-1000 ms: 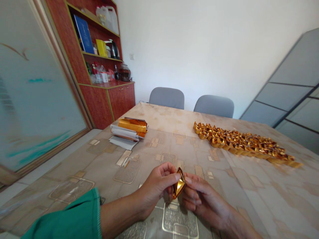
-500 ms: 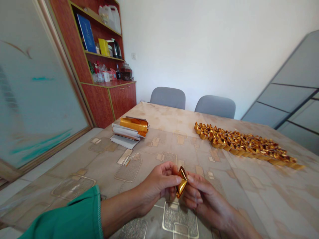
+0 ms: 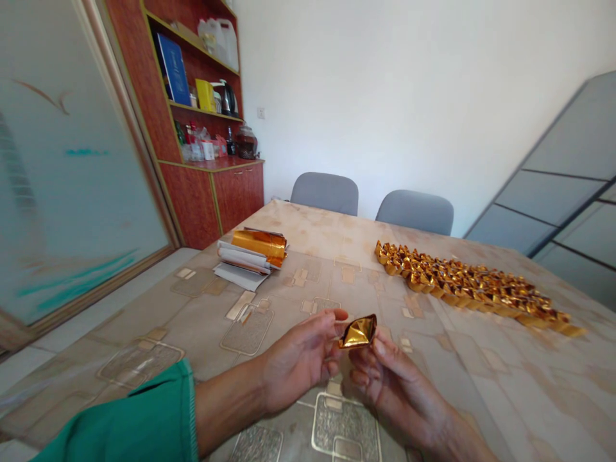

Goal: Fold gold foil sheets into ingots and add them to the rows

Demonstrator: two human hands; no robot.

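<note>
A small folded piece of shiny gold foil paper point(image 3: 359, 332) is held above the table between both hands. My right hand point(image 3: 394, 366) pinches its right end between thumb and fingers. My left hand point(image 3: 303, 356) is at its left end with the fingers apart and curved; its fingertips are beside the foil, and whether they touch it is hard to tell. A stack of gold foil and white paper sheets point(image 3: 253, 253) lies farther back on the left. Rows of folded gold foil pieces point(image 3: 471, 282) stand on the right side of the table.
The patterned table point(image 3: 332, 237) has two grey chairs point(image 3: 325, 192) point(image 3: 414, 212) behind it. A red-brown cabinet point(image 3: 192, 192) with bottles, a kettle and boxes stands at the back left, beside a frosted glass door point(image 3: 62, 160).
The gold foil piece has turned from upright to lying sideways. My left hand's thumb has come off it and its fingers have spread. My right hand still holds it.
</note>
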